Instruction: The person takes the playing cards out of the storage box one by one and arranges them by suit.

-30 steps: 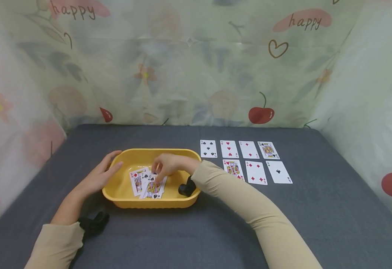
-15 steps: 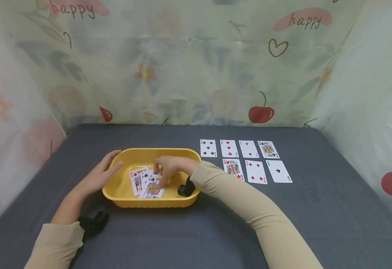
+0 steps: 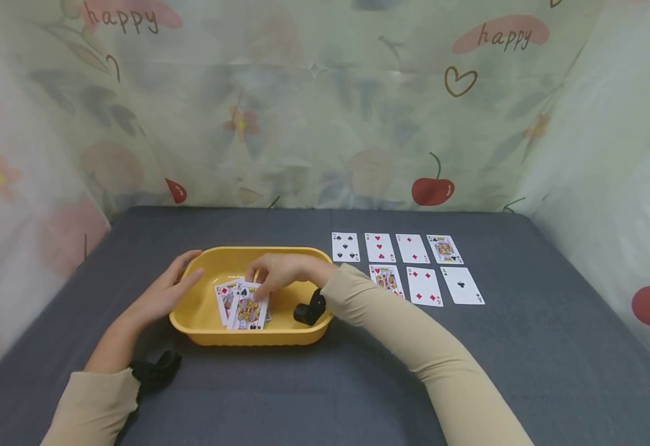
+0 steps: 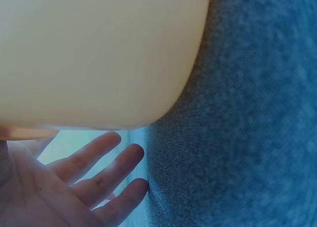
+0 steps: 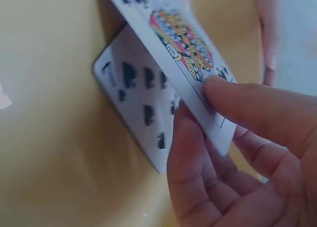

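My right hand reaches over the yellow plastic bin and pinches a spade face card by its edge. In the right wrist view, the thumb lies on the printed side of that playing card and fingers are behind it. Beneath it lies a seven of spades. Another face card, a diamond one, shows at the left of the pile. My left hand rests at the bin's left rim. Its fingers are spread and nearly straight in the left wrist view, beside the bin wall.
Face-up playing cards lie in two rows right of the bin, among them a five of spades, a face card of hearts and an ace of clubs. A dark cloth covers the table. Patterned curtains enclose it.
My right hand has taken hold of the spade face card's edge and lifted it off the pile, shifting it slightly left. My left hand has stayed at the rim.
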`<state>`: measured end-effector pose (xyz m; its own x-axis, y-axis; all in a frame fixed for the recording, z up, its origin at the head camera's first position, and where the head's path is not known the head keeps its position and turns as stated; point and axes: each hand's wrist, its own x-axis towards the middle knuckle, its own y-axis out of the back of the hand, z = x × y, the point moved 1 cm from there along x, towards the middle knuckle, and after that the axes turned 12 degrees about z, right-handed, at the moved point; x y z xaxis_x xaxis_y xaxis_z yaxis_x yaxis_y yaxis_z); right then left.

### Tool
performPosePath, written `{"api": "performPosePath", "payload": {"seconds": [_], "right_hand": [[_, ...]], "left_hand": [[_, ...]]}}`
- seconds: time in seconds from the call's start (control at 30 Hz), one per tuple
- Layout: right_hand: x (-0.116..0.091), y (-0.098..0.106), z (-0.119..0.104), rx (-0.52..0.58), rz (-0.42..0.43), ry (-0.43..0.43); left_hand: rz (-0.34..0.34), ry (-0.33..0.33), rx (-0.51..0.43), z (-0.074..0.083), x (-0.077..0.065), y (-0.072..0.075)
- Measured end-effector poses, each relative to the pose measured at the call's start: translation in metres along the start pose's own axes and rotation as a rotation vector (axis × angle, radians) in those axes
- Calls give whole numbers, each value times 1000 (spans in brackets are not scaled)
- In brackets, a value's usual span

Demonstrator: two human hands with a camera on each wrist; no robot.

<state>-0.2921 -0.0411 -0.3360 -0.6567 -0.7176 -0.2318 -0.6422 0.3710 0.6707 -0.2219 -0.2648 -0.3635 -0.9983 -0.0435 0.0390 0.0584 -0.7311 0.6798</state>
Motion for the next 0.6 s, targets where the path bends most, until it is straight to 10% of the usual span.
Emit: {"api": "performPosePath", "payload": {"seconds": [0.6], "right_hand": [[-27, 31, 2, 132, 186, 33]], "left_hand": [[-10, -7, -1, -1, 0, 2]]}}
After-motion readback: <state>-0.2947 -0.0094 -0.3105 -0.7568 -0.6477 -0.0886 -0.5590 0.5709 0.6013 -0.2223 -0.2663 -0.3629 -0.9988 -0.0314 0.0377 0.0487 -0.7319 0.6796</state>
